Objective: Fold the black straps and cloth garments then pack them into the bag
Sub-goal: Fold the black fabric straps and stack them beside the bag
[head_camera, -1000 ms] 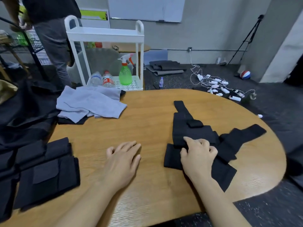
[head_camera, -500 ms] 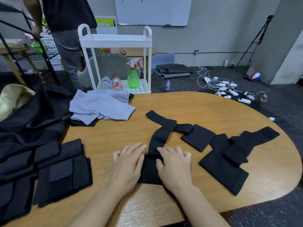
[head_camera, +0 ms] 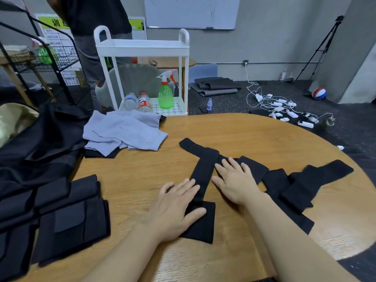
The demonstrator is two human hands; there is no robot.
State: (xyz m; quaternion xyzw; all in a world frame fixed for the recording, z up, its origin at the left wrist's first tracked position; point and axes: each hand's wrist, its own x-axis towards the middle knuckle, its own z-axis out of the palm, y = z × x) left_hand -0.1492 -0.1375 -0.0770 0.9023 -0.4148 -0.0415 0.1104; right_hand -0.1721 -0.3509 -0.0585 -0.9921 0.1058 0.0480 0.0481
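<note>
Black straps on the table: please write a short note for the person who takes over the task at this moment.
Left hand: flat, pressing the near end of the black strap.
Right hand: flat on the strap's middle section.
Strap lies spread out on the wooden table, not yet folded.
Done: folded black pieces stacked at the left edge.
Left: fold this strap and the grey cloth, then pack everything. I cannot tell the bag for certain.

bystander (head_camera: 91, 27) cropped above torso, whiteboard (head_camera: 191, 12) top cut

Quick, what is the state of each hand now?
Left hand: open, pressing flat on the black strap.
Right hand: open, flat on the same strap.
</note>
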